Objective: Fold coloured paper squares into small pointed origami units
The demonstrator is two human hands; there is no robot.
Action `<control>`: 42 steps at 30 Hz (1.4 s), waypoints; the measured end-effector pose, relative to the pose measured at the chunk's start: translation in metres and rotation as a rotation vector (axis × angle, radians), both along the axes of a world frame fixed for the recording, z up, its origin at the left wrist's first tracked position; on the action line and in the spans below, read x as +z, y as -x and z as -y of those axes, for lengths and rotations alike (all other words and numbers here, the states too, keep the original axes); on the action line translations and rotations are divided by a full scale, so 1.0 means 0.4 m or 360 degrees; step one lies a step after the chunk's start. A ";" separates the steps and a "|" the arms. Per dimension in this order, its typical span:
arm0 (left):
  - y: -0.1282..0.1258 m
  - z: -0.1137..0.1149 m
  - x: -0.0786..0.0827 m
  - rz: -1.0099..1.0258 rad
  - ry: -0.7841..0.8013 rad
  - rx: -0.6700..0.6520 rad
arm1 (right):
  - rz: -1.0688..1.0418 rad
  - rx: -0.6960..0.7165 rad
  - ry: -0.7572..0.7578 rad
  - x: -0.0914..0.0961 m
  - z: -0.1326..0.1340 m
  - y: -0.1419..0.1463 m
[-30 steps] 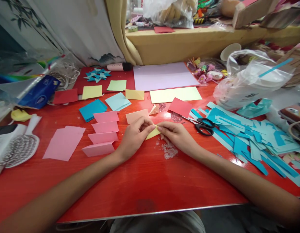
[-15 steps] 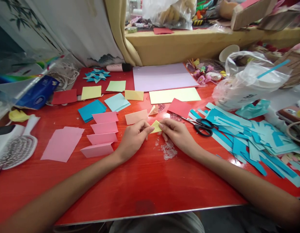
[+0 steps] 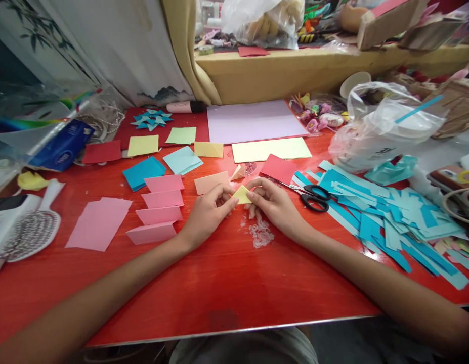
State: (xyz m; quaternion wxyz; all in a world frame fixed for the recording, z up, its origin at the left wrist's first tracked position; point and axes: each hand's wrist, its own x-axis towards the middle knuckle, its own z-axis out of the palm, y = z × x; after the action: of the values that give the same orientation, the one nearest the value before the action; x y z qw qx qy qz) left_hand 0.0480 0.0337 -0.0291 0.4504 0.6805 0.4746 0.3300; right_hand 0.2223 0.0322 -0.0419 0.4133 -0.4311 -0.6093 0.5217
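Between my two hands is a small folded piece of yellow paper, its top coming to a point. My left hand pinches its left edge between thumb and fingers. At its right edge, my right hand grips it the same way. Just beyond the hands lie a folded peach paper and a small folded peach piece. Clear crumpled bits lie on the table under my right hand. Folded pink papers stand in a column left of my left hand.
Black-handled scissors lie right of my right hand, beside a heap of blue paper strips. A hairbrush and flat pink sheets are at left. A plastic bag with a cup stands at back right. Blue folded stars sit behind.
The yellow paper has tilted, and its point now stands more upright between my hands. My right fingers have shifted slightly upward. The whole view has moved a little.
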 end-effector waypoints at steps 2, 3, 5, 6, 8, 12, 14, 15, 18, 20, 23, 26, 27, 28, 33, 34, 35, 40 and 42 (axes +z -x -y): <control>-0.001 0.001 0.003 0.0053 0.0031 0.0006 | -0.0052 0.0025 -0.0007 0.000 0.001 0.002; -0.002 0.002 0.004 0.0094 0.0051 0.0013 | -0.0089 0.0038 0.0006 0.000 0.001 0.003; -0.002 0.003 0.006 0.0161 0.0084 0.0026 | -0.0172 0.0041 0.0035 0.000 0.001 0.005; -0.002 0.004 0.007 0.0180 0.0094 0.0030 | -0.0211 0.0025 0.0046 0.000 0.000 0.006; -0.002 0.005 0.007 0.0196 0.0108 0.0032 | -0.0265 -0.0021 0.0064 0.000 -0.001 0.006; 0.000 0.003 0.004 0.0205 0.0123 0.0027 | -0.0323 -0.0037 0.0103 0.003 -0.003 0.006; 0.002 0.001 0.002 0.0238 0.0141 0.0015 | -0.0370 -0.0025 0.0127 0.005 -0.004 0.005; 0.002 0.000 0.001 0.0266 0.0155 0.0008 | -0.0393 -0.0024 0.0145 0.007 -0.005 0.005; 0.002 -0.004 0.001 0.0364 0.0181 0.0010 | -0.0455 -0.0044 0.0219 0.010 -0.005 0.005; 0.002 -0.007 0.001 0.0405 0.0180 0.0020 | -0.0490 -0.0067 0.0268 0.011 -0.004 0.005; 0.002 -0.009 0.002 0.0401 0.0180 0.0037 | -0.0534 -0.0080 0.0318 0.009 -0.003 0.004; 0.003 -0.008 0.003 0.0406 0.0171 0.0046 | -0.0565 -0.0062 0.0340 0.007 -0.003 0.005; 0.003 -0.007 0.003 0.0412 0.0163 0.0041 | -0.0566 -0.0059 0.0341 0.007 -0.003 0.006; 0.003 -0.005 0.002 0.0409 0.0153 0.0038 | -0.0560 -0.0061 0.0337 0.008 -0.002 0.006; 0.000 -0.003 0.001 0.0412 0.0121 0.0035 | -0.0435 -0.0121 0.0281 0.010 -0.001 0.010; -0.001 -0.004 0.000 0.0435 0.0120 0.0035 | -0.0420 -0.0120 0.0266 0.009 -0.001 0.010; -0.001 -0.006 -0.001 0.0454 0.0120 0.0031 | -0.0415 -0.0114 0.0253 0.008 -0.002 0.010; 0.000 -0.009 -0.007 0.0417 0.0110 -0.0013 | -0.0463 -0.0057 0.0215 0.003 -0.002 0.009; 0.001 -0.009 -0.007 0.0387 0.0109 -0.0004 | -0.0420 -0.0087 0.0233 0.003 -0.001 0.008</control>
State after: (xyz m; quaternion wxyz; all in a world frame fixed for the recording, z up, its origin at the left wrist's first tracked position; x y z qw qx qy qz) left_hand 0.0477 0.0373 -0.0319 0.5279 0.6203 0.4266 0.3932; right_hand 0.2190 0.0326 -0.0407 0.4713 -0.4041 -0.4981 0.6054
